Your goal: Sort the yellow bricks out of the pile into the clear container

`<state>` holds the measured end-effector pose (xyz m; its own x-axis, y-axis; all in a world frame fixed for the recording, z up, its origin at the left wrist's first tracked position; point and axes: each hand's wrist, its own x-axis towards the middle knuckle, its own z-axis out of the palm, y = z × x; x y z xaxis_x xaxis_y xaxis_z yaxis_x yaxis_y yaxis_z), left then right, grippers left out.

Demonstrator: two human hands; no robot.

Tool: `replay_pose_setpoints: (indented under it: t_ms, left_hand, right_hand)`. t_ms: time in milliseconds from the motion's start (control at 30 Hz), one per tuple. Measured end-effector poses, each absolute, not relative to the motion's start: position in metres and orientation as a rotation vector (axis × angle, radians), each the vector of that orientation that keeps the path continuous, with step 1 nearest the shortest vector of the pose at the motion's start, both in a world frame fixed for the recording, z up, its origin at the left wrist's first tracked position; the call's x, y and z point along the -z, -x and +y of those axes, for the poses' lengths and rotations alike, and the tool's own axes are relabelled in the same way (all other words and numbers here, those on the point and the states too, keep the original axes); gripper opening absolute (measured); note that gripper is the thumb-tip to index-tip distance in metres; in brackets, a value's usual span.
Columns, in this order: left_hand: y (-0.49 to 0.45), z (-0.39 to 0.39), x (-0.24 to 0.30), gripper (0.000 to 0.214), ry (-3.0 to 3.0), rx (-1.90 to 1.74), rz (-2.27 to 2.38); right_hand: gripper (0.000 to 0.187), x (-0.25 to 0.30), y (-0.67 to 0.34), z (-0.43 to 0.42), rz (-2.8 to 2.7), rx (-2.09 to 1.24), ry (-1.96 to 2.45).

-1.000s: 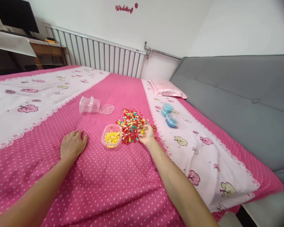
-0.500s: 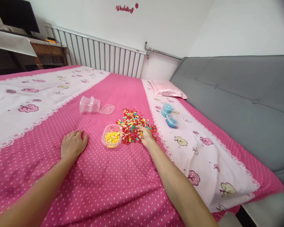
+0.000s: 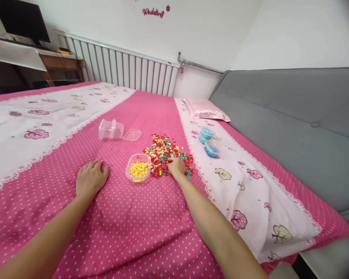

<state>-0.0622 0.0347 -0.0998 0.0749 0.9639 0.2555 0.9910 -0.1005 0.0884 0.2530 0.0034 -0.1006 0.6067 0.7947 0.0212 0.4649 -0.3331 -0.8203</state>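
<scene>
My right hand reaches into a loose heap of small red, yellow, green and white pieces on the bed. Its back faces up and the fingers are curled, one fingertip pointing down at the heap; the yellow pieces seen in this hand a moment earlier are now hidden. Left of the heap stands a clear plastic tub with yellow pieces in it. My left hand lies flat on the pink dotted bedcover, fingers stretched out, holding nothing, a short way left of the tub.
Clear empty tubs lie on their side beyond my hands, with a clear lid beside them. To the right sit tubs of blue pieces. A pink pillow lies by the grey headboard.
My right hand has rolled from showing its fingers and yellow pieces to back up, staying over the heap. My left hand has kept its place on the bedcover.
</scene>
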Motion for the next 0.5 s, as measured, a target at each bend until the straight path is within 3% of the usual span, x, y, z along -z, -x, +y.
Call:
replay_pose_setpoints:
  t_ms: [500]
  left_hand:
    - [0.063,0.034,0.0983,0.062,2.224,0.379,-2.053]
  right_hand:
    - [0.01,0.0971,-0.2513,0.0022,-0.977,-0.525,1.92]
